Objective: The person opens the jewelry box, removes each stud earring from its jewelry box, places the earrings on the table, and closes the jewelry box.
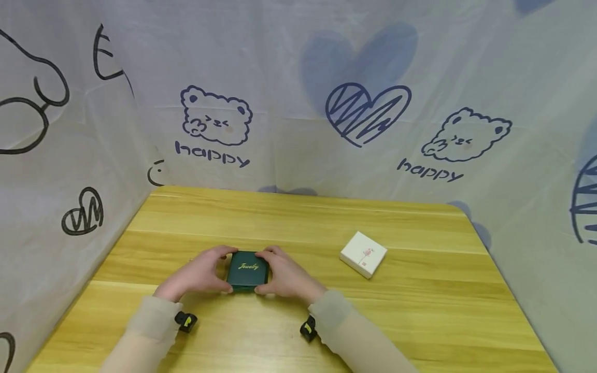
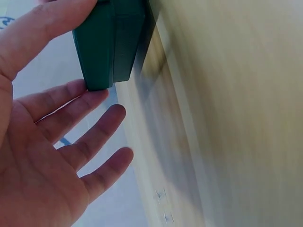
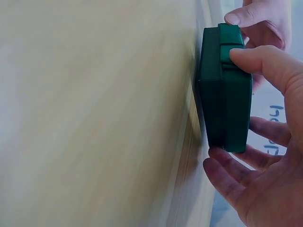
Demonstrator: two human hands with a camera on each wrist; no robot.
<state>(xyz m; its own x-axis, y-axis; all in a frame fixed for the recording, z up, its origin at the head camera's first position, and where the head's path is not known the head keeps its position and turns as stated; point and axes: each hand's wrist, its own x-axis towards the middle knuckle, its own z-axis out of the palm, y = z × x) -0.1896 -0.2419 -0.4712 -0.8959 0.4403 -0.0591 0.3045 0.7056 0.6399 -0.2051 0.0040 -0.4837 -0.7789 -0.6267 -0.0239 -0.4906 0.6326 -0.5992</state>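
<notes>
Cloth [image 1: 284, 62] with bears behind a yellow table [image 1: 443, 311], my left hand [image 1: 202, 273] pinching the left end of a green box [image 1: 247, 277], my right hand [image 1: 288, 275] pinching its right end, the green box between them, a white box [image 1: 361, 251] to the right.

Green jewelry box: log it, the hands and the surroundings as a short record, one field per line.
Main item: dark green box, lid on, gold "Jewelry" lettering on top
Left hand: grips its left side
Right hand: grips its right side
Other item: white box, apart to the right, set at an angle
Surface: wood-grain table
Backdrop: pale cloth with bear and heart drawings
</notes>
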